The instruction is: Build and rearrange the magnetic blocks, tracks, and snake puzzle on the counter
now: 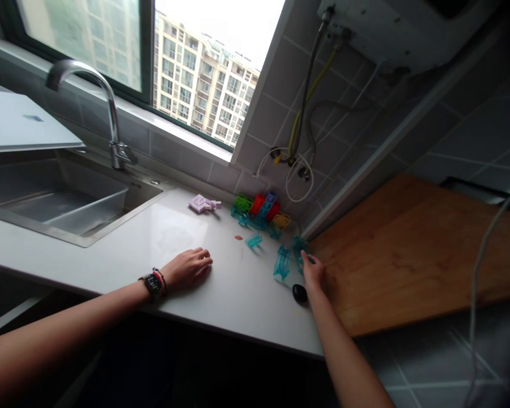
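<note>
My left hand [189,268] rests palm down on the white countertop [238,300], fingers loosely bent, with nothing seen in it. Farther right, my right hand [313,273] has its thumb and fingers closed on a translucent teal plastic piece [299,247], beside the wooden board; the hand hides part of the piece. Just left of it lies a second teal plastic piece [282,263], long and open-framed. A smaller teal piece [254,242] sits nearer the middle. A black rounded object [300,293] is by my right wrist.
Colored plastic blocks [263,207] cluster along the back wall, with a lilac block piece [203,204] to their left. A steel sink [89,226] and faucet [114,122] are at left. A wooden board [408,255] stands at right. A white cable [476,283] hangs there.
</note>
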### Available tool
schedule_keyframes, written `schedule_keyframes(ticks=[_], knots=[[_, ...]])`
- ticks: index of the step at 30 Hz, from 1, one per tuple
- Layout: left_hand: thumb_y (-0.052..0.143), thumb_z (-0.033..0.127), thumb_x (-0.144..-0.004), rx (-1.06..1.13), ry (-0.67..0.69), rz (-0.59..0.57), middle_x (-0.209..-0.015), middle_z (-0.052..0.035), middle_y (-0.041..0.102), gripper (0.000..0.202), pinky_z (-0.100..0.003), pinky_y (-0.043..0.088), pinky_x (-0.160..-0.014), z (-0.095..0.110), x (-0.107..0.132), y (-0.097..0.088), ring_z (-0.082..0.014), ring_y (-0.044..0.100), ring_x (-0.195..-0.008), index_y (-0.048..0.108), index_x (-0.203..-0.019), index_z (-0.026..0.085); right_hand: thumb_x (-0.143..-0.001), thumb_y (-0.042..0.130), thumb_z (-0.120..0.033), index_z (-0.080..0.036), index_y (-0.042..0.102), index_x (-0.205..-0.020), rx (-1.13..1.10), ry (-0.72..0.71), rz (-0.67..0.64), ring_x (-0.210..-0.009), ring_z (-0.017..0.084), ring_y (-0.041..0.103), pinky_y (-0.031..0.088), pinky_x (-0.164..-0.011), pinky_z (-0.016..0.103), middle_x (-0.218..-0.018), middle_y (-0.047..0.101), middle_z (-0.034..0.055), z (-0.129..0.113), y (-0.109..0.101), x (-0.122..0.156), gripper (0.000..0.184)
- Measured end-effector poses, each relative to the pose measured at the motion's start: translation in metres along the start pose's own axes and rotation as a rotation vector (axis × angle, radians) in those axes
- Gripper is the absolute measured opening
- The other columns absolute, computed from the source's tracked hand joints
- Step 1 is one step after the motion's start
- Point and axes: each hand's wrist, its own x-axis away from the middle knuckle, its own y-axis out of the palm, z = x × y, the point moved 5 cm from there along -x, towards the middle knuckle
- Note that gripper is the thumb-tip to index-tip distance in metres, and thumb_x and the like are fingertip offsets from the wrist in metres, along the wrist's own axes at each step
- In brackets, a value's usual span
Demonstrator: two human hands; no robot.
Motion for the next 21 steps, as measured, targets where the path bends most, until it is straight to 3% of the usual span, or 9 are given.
schedule_keyframes(ticks=[4,9,14,21], knots=[[0.049,0.018,-0.096,-0.005,-0.018,0.001,-0.098,-0.0098,0.065,0.018,-0.035,0.049,-0.079,0.001,-0.001,-0.003,-0.0214,0.059,-0.087,0.066,-0.092,0.019,-0.084,0.064,-0.067,-0.012,0.077,-0.099,0.142,-0.002,0.012,-0.098,0.036,0.074,0.056,-0.086,0.041,-0.088,0.079,0.0187,-0.008,0.01,-0.01,0.058],[0.048,0.018,-0.095,-0.006,-0.032,0.013,-0.096,-0.01,0.064,0.019,-0.034,0.049,-0.078,0.001,-0.001,-0.004,-0.0207,0.058,-0.085,0.066,-0.09,0.018,-0.095,0.067,-0.044,-0.015,0.069,-0.112,0.261,-0.058,-0.049,-0.108,0.024,0.068,0.053,-0.098,0.048,-0.117,0.072,0.0092,-0.014,0.03,-0.023,0.033],[0.048,0.018,-0.095,-0.01,-0.05,0.029,-0.093,-0.0094,0.064,0.019,-0.034,0.05,-0.076,0.0,-0.001,-0.006,-0.0199,0.057,-0.081,0.065,-0.086,0.018,-0.098,0.065,-0.037,-0.017,0.064,-0.123,0.295,-0.101,-0.104,-0.109,0.024,0.066,0.057,-0.094,0.046,-0.126,0.065,0.0093,-0.014,0.035,-0.042,0.032],[0.048,0.018,-0.095,-0.022,-0.069,0.013,-0.093,-0.009,0.063,0.018,-0.034,0.048,-0.076,-0.001,-0.001,-0.005,-0.0201,0.057,-0.082,0.064,-0.087,0.019,-0.098,0.064,-0.037,-0.017,0.062,-0.125,0.322,-0.081,-0.152,-0.108,0.024,0.066,0.058,-0.091,0.045,-0.126,0.065,0.0094,-0.009,0.046,-0.06,0.033]])
